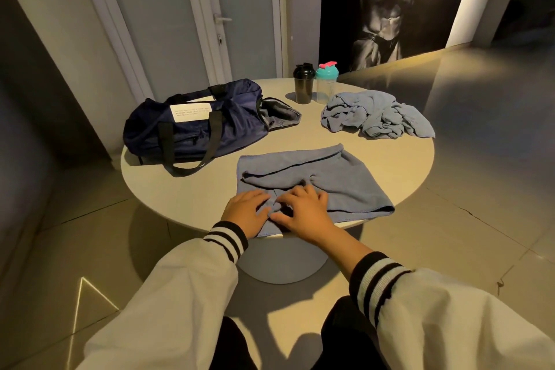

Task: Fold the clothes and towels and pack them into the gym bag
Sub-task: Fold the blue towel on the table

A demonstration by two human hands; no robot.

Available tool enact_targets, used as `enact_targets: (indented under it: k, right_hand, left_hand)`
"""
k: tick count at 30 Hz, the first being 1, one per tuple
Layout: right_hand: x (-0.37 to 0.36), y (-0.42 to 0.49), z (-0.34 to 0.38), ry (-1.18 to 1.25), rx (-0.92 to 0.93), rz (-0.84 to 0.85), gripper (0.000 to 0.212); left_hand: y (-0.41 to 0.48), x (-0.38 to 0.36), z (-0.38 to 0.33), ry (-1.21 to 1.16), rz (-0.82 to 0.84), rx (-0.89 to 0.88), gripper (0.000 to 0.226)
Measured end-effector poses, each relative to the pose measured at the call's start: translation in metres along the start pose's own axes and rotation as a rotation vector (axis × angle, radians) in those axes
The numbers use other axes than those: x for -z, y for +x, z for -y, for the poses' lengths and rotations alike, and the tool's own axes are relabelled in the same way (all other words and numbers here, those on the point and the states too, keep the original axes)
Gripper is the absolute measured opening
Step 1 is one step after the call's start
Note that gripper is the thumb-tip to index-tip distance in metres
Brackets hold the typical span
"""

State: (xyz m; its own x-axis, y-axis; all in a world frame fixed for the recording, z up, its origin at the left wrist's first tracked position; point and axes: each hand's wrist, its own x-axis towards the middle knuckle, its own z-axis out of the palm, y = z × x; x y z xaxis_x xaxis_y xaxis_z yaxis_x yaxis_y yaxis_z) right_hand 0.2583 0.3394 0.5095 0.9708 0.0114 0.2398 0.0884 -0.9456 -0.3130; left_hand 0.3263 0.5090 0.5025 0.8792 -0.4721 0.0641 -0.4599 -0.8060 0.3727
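Mid-fold on the first piece, pretty sure: blue-grey towel (315, 171) at lower centre of the frame, spread on the round counter (399, 171), doubled over once with a soft rolled ridge across the middle. Looks thin and floppy, a bit rumpled, near edge right at the counter's rim.

Left hand (244, 210) and right hand (303, 213) side by side on that near edge, fingers (313, 194) spread and lightly bent, pressing down on the cloth, with a small pucker of fabric bunched up between the two. No real grip on anything, as far as visible.

Next up, probably: flattening that pucker, then taking hold of one end and bringing it across for another fold, edges matched.

Second cloth (372, 117) crumpled in a heap right of centre, not yet folded. Navy gym bag (195, 132) at centre left, well apart from the heap, end flap open, inside not visible. Black shaker (304, 85) and teal-lidded shaker (326, 84) just beside each other behind, upper centre.
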Motion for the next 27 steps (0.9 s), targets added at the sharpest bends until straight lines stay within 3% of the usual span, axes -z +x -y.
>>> enact_targets:
  k: [5, 8, 12, 14, 18, 22, 27]
  right_hand:
    - [0.001, 0.016, 0.012, -0.039, -0.095, -0.104, 0.025]
    - [0.013, 0.024, 0.026, 0.154, 0.034, -0.202, 0.027]
    - [0.008, 0.022, 0.040, 0.448, 0.182, 0.093, 0.039]
    - [0.001, 0.016, 0.036, 0.463, 0.145, 0.100, 0.042]
    - [-0.012, 0.003, 0.021, 0.190, 0.088, -0.161, 0.029]
    - [-0.021, -0.010, 0.013, 0.209, 0.079, -0.142, 0.023]
    - [-0.027, -0.026, 0.000, 0.180, 0.086, -0.270, 0.019]
  left_hand:
    - [-0.009, 0.007, 0.009, -0.262, -0.064, 0.020, 0.038]
    - [-0.009, 0.008, 0.006, -0.452, -0.097, 0.127, 0.037]
    - [-0.015, 0.012, 0.004, -0.727, -0.174, 0.222, 0.030]
    - [-0.021, 0.013, 0.008, -0.724, -0.227, 0.200, 0.032]
    - [-0.023, 0.010, 0.014, -0.570, -0.219, 0.119, 0.033]
    - [-0.025, 0.004, 0.013, -0.354, -0.199, 0.019, 0.030]
    - [-0.035, 0.009, 0.015, -0.507, -0.266, 0.133, 0.038]
